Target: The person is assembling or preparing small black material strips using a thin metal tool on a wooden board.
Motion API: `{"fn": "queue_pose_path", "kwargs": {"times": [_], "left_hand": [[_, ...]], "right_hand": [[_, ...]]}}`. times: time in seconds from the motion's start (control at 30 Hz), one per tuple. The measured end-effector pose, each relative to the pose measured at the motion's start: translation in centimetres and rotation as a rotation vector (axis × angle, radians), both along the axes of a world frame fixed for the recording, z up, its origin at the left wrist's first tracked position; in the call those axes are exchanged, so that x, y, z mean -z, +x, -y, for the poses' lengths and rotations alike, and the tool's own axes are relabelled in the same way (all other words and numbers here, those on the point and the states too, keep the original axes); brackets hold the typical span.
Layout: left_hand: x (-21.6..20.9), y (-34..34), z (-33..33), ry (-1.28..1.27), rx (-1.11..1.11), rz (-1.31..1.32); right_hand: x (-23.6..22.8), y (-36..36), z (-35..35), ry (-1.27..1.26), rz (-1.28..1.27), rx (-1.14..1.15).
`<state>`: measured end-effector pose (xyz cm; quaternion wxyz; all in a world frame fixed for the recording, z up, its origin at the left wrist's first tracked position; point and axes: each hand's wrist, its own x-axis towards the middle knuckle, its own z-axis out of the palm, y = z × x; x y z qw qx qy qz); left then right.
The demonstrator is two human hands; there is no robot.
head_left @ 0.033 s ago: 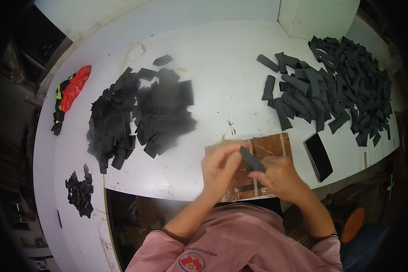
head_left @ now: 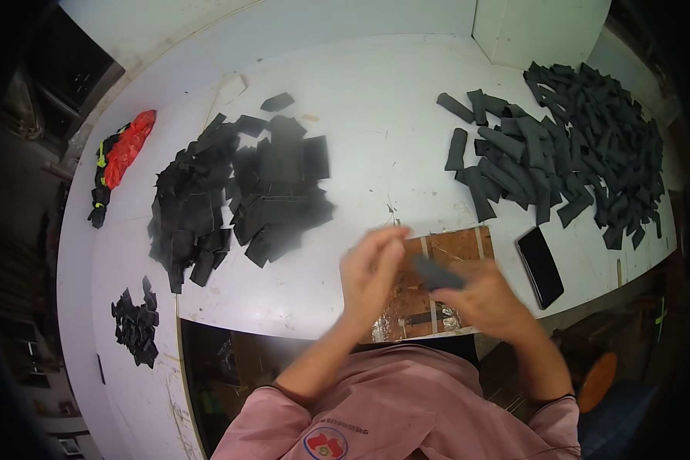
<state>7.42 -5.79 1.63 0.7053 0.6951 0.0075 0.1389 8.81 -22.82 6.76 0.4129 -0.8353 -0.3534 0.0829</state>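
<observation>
**Dark strip held over the board**

Left of centre lies a heap of flat black rectangular pieces (head_left: 238,199). At lower centre the left hand (head_left: 369,272) is open, fingers loose; the right hand (head_left: 487,295) grips a dark grey folded strip (head_left: 437,274) above the brown wooden board (head_left: 456,247), likely its work surface. A pile of dark grey rolled strips (head_left: 575,142) fills the upper right.

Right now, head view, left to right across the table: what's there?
Red and black bundle → flat black pieces pile → left hand → dark strip held by right hand → phone → dark strips heap.
</observation>
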Motion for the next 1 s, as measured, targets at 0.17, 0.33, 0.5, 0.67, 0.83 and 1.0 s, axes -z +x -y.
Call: {"fn": "queue_pose_path", "kwargs": {"times": [0.17, 0.33, 0.5, 0.67, 0.83, 1.0], "left_hand": [[6.0, 10.4, -5.6, 0.935, -0.534, 0.276], [9.3, 16.2, -9.4, 1.443, -0.457, -0.203], [10.7, 16.1, -10.6, 1.674, -0.350, -0.014], [8.4, 10.6, -8.8, 0.938, -0.062, -0.010], [5.8, -0.5, -7.5, -0.436, 0.203, -0.265], [3.3, -6.2, -4.6, -0.740, 0.377, -0.443]], "right_hand": [[-1.2, 6.0, 1.6, 0.785, -0.258, 0.578], [4.8, 1.1, 1.8, 0.582, -0.638, 0.510], [5.7, -3.6, 0.6, 0.466, -0.748, 0.549], [6.2, -5.3, -0.8, 0.189, -0.646, 0.227], [6.3, -6.3, -3.9, 0.115, -0.533, 0.269], [5.3, -5.7, -5.8, 0.867, -1.066, 0.331]]}}
